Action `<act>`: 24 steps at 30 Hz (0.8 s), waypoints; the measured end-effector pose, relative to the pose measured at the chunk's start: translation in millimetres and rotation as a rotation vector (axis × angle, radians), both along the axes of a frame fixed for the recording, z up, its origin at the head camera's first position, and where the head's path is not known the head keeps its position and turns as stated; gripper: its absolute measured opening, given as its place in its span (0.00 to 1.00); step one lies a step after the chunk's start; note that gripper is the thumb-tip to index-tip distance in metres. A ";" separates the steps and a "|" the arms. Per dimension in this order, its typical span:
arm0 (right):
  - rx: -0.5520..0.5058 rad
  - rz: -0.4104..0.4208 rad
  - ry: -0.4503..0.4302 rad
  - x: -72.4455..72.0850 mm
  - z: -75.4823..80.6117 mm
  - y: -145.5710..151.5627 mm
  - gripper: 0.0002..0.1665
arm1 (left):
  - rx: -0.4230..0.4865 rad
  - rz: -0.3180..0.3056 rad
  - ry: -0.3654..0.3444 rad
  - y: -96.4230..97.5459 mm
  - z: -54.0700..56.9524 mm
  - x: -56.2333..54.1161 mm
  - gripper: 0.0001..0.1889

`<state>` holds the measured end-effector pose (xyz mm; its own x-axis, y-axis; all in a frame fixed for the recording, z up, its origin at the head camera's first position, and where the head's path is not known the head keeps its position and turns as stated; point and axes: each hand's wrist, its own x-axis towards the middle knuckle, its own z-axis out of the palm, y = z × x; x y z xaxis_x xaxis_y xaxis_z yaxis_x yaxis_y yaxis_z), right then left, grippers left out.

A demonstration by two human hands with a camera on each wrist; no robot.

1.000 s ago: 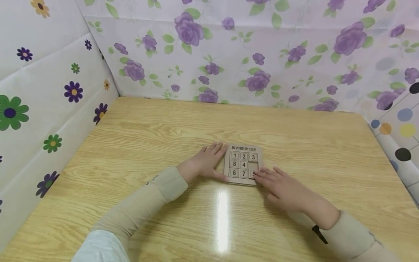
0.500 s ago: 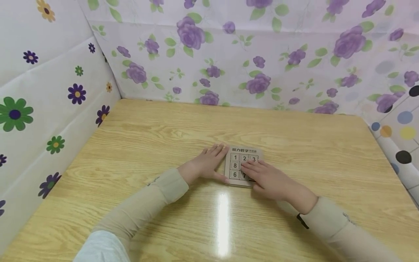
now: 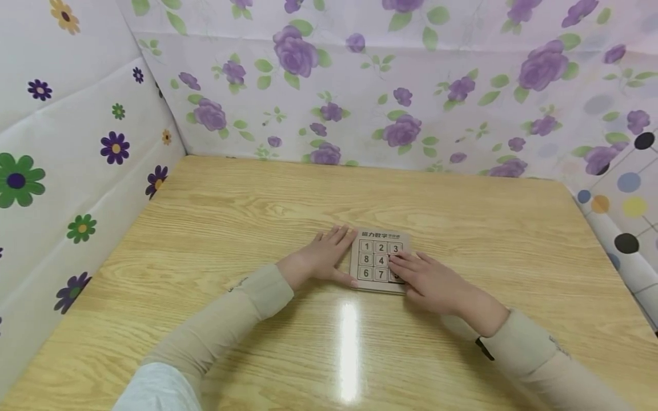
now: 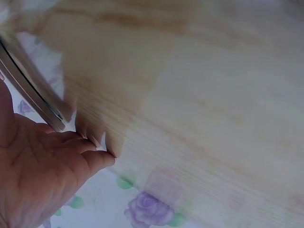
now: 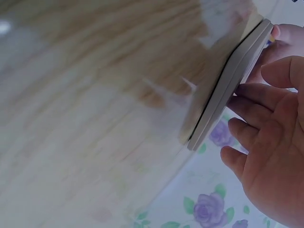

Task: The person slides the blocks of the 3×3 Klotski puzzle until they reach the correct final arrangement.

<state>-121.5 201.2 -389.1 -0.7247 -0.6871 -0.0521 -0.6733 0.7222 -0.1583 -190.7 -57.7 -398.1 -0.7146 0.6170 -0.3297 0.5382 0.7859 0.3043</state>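
A flat number slide puzzle (image 3: 373, 266) lies on the wooden table, its title strip at the far side. Tiles 1, 2, 3 fill the top row; 8 and 4 sit in the middle row; 6, 7 and a partly covered 5 are at the bottom. My left hand (image 3: 321, 258) rests along the puzzle's left side, fingers extended, thumb at the near left corner. Fingertips of my right hand (image 3: 437, 285) touch the right column, hiding its middle cell. In the right wrist view, the right fingers reach over the puzzle's edge (image 5: 232, 80), loosely bent. The left wrist view shows the puzzle's edge (image 4: 29, 90) beside the left fingers.
The wooden table (image 3: 247, 211) extends around the puzzle, with a bright light reflection in front. A purple-flowered cloth (image 3: 354, 91) hangs behind the table. Patterned cloths also line the left and right sides.
My right hand moved left over the middle column, then back right a little, so tiles 4 and 7 show again. The left hand has stayed at the puzzle's left side.
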 end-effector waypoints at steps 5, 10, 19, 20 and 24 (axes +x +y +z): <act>-0.016 0.002 0.007 -1.2 -2.6 -1.3 0.31 | 0.000 0.001 -0.002 -0.9 0.7 0.2 0.62; -0.017 0.024 -0.019 -4.7 -6.0 -8.8 0.33 | 0.001 -0.002 0.005 -0.2 -0.6 1.1 0.62; 0.005 0.036 -0.028 -6.0 -5.8 -11.8 0.32 | -0.013 -0.001 0.017 0.6 -3.2 0.4 0.63; 0.004 0.041 -0.024 -6.2 -5.4 -11.3 0.32 | -0.007 0.001 0.015 0.6 -2.7 0.6 0.63; 0.000 0.040 -0.022 -7.2 -4.4 -8.8 0.32 | -0.006 0.002 0.013 0.8 -1.7 0.2 0.63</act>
<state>-128.7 192.5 -393.5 -0.6954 -0.7155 -0.0677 -0.6979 0.6947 -0.1740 -190.5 -56.9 -399.8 -0.7198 0.6138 -0.3242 0.5409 0.7886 0.2924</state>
